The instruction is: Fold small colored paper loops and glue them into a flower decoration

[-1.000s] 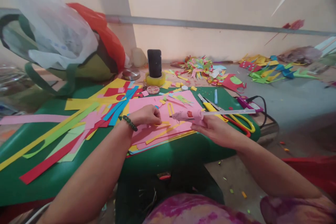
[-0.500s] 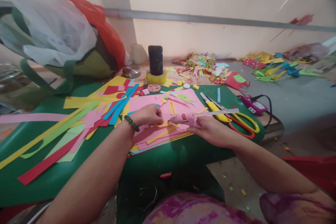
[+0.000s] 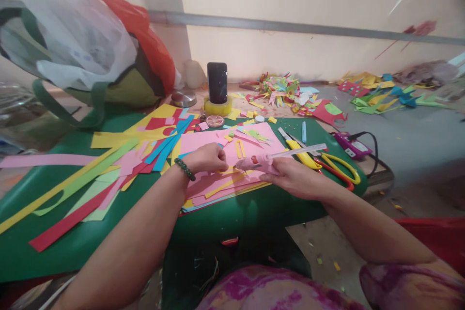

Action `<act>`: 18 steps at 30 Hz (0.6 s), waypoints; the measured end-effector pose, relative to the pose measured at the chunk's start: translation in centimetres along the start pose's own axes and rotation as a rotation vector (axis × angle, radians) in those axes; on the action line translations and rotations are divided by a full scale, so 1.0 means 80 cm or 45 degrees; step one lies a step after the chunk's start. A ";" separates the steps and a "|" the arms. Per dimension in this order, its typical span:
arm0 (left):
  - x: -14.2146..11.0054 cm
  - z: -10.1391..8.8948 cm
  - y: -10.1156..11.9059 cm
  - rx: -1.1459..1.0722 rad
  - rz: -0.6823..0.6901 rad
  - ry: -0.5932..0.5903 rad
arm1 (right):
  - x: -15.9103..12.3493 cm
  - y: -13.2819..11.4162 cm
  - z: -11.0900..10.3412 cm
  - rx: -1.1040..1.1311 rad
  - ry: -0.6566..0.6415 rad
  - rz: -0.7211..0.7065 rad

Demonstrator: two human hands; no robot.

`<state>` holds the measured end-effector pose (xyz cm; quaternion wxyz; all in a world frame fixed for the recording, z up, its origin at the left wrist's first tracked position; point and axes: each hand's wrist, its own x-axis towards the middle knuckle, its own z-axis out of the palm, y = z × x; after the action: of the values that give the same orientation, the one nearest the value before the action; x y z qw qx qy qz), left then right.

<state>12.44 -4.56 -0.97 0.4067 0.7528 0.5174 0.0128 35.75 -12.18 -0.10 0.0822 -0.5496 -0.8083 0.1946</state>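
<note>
My right hand (image 3: 288, 177) is wrapped round a pink hot glue gun (image 3: 256, 162), with a clear glue stick (image 3: 301, 150) poking out of its back end. The gun's tip points left, at a small yellow paper strip (image 3: 232, 170). On the other side, my left hand (image 3: 212, 157) is closed in a pinch at the left end of that strip. Both hands are over a stack of pink paper sheets (image 3: 203, 186). Another yellow strip (image 3: 221, 188) lies on the stack nearer me, and a folded yellow piece (image 3: 240, 149) lies behind the gun.
Yellow-handled scissors (image 3: 341, 167), red-handled scissors (image 3: 339, 177) and a yellow box cutter (image 3: 303, 154) lie to the right. A phone (image 3: 217, 82) stands in a tape roll (image 3: 218, 106) behind. Coloured paper strips (image 3: 72, 218) cover the left; a bag (image 3: 127, 87) stands behind them.
The whole view has shifted slightly. The glue gun's back end with the glue stick has tilted up a little; both hands keep their grip in nearly the same place.
</note>
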 end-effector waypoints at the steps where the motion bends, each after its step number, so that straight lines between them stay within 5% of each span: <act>1: 0.000 0.000 0.001 -0.002 0.003 0.000 | 0.001 0.000 0.000 -0.003 0.002 0.001; 18: 0.000 0.000 -0.001 -0.061 0.026 -0.001 | -0.008 -0.001 -0.017 0.253 -0.010 -0.067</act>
<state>12.38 -4.51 -1.01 0.4245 0.7481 0.5093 0.0290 36.41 -12.47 1.21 0.1382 -0.5165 -0.7995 0.2738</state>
